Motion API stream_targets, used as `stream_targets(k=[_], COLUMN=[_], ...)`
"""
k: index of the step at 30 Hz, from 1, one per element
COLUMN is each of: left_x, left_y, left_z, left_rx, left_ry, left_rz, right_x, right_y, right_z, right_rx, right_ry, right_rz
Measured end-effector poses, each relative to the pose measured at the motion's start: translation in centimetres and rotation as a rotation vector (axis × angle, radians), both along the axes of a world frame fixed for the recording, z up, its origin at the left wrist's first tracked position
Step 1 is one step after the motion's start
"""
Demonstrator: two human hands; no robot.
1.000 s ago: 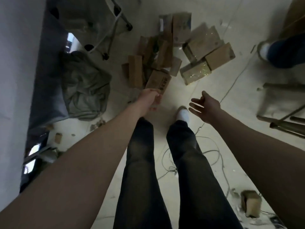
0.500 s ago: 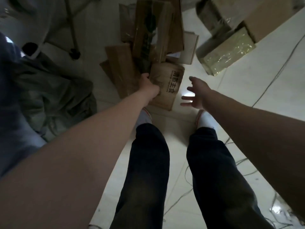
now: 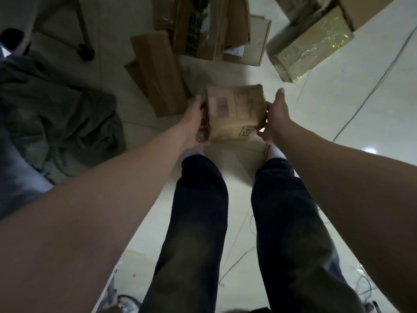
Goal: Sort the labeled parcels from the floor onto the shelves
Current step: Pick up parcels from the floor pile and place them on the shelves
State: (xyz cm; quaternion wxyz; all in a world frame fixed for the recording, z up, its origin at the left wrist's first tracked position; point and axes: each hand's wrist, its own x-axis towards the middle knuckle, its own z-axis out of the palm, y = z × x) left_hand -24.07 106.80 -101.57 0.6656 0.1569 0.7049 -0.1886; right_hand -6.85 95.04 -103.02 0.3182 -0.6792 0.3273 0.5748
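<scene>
A small brown cardboard parcel (image 3: 234,114) with a blurred label on its top face is lifted off the floor, held between both hands. My left hand (image 3: 193,123) grips its left side, fingers curled under the edge. My right hand (image 3: 274,118) holds the right side, thumb raised along the box. More cardboard parcels (image 3: 203,26) lie piled on the pale floor beyond it, and a long flat one (image 3: 158,73) lies just left of the held box.
A parcel wrapped in shiny tape (image 3: 311,53) lies at the upper right. A crumpled grey-green cloth (image 3: 56,114) covers the floor at the left, with a wheeled frame (image 3: 84,50) behind it. Thin cables (image 3: 361,98) run across the floor. My legs stand below the parcel.
My left hand reached the printed parcel on the floor and lifted it. My right hand, open before, closed in on its right side. The view moved nearer the pile.
</scene>
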Motion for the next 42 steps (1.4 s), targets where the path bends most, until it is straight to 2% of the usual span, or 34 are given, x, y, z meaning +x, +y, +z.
stream_targets(k=[3, 6, 11, 15, 21, 28, 36, 42], left_x=[-0.2, 0.5, 1.9, 2.4, 1.4, -3.7, -10.9, -16.2], left_y=[-1.2, -2.3, -4.1, -4.8, -3.0, -1.7, -3.9, -7.1], left_z=[4.0, 9.3, 19.5, 27.4, 42.8, 63.0, 84.1, 97.0], left_rx=[0.003, 0.074, 0.211, 0.476, 0.827, 1.145, 1.529, 1.819], left_ry=[-0.025, -0.024, -0.108, -0.083, -0.130, -0.124, -0.149, -0.142], left_rz=[0.059, -0.030, -0.067, -0.082, 0.045, 0.272, 0.596, 0.660], right_x=[0.2, 0.0, 0.5, 1.7, 1.8, -2.7, -9.0, -14.5], right_y=[-2.0, -3.6, -5.2, -4.4, 0.3, 6.0, 8.2, 8.1], right_z=[4.4, 9.6, 18.6, 26.6, 41.4, 60.4, 82.3, 95.5], right_rx=[-0.001, -0.055, 0.014, 0.199, 0.494, 0.854, 1.421, 1.695], right_ry=[-0.049, -0.129, -0.283, -0.207, -0.312, -0.326, -0.556, -0.599], right_rz=[0.072, 0.148, 0.051, 0.053, 0.137, 0.235, 0.387, 0.405])
